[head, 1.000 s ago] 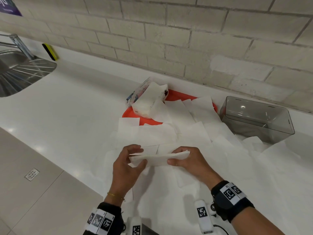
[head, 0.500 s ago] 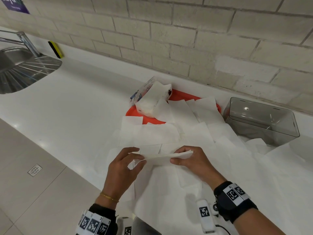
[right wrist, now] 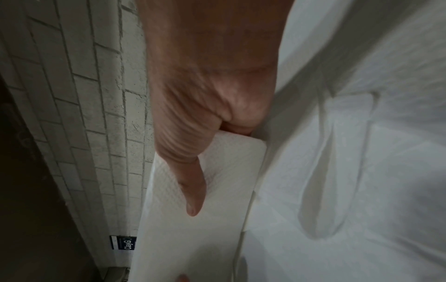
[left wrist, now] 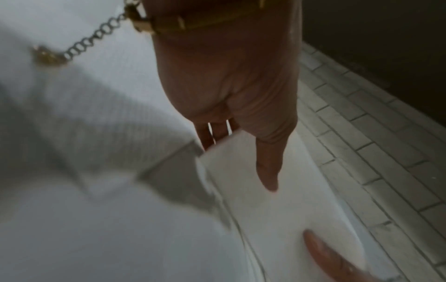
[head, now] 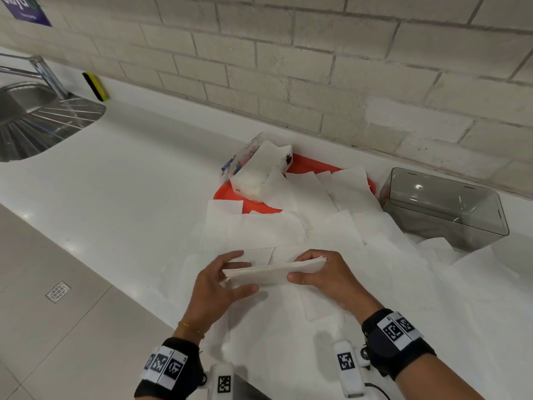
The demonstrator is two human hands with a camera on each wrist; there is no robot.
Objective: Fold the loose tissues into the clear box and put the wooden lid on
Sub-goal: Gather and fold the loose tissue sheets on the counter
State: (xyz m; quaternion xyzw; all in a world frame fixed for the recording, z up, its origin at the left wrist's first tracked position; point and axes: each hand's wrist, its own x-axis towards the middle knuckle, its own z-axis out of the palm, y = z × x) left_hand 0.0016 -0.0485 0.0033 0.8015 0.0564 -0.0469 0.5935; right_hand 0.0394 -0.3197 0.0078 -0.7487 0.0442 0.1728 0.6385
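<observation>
A folded stack of white tissues hangs just above the counter, held at both ends. My left hand grips its left end, thumb in front and fingers behind. My right hand pinches the right end the same way. In the left wrist view the folded tissue lies under the thumb; in the right wrist view the stack runs away from the thumb. Many loose tissues lie spread over the counter. The clear box, with nothing in it, stands at the right by the wall. No wooden lid is in view.
An opened tissue pack sits on an orange tray behind the loose sheets. A steel sink with a tap is at far left, a sponge against the brick wall. The counter edge drops to a tiled floor at left.
Both hands have kept hold of the folded tissues; the left thumb has closed further onto the stack's front. The camera has come a little closer.
</observation>
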